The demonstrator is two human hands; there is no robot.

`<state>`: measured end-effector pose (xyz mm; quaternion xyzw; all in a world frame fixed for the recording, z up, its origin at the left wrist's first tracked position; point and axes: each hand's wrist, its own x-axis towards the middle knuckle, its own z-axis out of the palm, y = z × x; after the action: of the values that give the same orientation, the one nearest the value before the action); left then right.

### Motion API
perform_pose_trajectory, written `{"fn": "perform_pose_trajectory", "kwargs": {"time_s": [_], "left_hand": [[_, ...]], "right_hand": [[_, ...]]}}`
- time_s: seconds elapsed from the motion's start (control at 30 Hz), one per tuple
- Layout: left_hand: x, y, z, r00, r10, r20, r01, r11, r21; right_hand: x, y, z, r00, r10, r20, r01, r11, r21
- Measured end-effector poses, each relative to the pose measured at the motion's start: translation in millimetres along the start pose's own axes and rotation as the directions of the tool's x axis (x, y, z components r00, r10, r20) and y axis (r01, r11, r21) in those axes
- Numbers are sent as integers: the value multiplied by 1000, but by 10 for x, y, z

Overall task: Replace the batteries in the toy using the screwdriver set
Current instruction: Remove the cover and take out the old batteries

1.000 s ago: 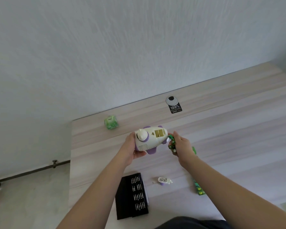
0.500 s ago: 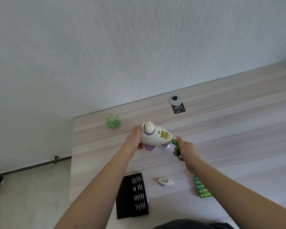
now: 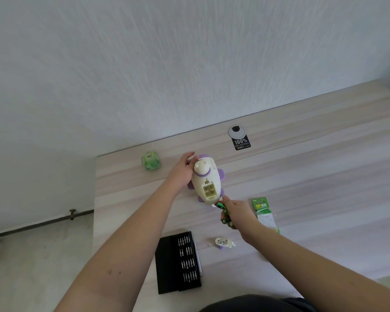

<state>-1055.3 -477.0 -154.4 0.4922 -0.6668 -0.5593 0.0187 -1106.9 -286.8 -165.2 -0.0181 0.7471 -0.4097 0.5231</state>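
Head view: a pale wood-grain counter [image 3: 302, 176] is set against a white textured wall [image 3: 189, 52], with grey floor [image 3: 38, 266] seen to the left.

The toy [image 3: 206, 181] is held above the counter with its open battery compartment turned up; it is gripped from the left side by the left hand [image 3: 182, 172], whose fingers are curled round its body. Green batteries [image 3: 225, 216] are clutched in the right hand [image 3: 236, 211], just beside the toy's near end. A black screwdriver set [image 3: 178, 262], a small battery cover [image 3: 223, 242], a battery pack [image 3: 263, 210] and a green cube [image 3: 150, 162] are laid on the counter.
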Motion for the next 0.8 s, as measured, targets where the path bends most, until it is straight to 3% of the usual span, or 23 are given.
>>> {"fn": "perform_pose_trajectory", "kwargs": {"time_s": [0.33,0.47,0.6,0.7,0.8], "left_hand": [[-6,-118,-13,984,26,-174,-23,1000,20],[-187,-327,-55,901,48,-431,-98,991,-94],[-791,-624,87,808,-55,-587,-110,964,-241],[-1284,-870,369,891,-53,-450,-73,963,-258],[-1554,-1030,668,988,-60,-143,29,978,-207]], "right_hand": [[7,8,20,999,31,14,-31,999,27],[7,105,-17,996,74,58,-77,996,47],[-9,266,-77,982,180,62,-190,951,242],[-7,432,-110,969,239,70,-246,876,414],[6,551,-85,967,241,83,-247,804,542]]}}
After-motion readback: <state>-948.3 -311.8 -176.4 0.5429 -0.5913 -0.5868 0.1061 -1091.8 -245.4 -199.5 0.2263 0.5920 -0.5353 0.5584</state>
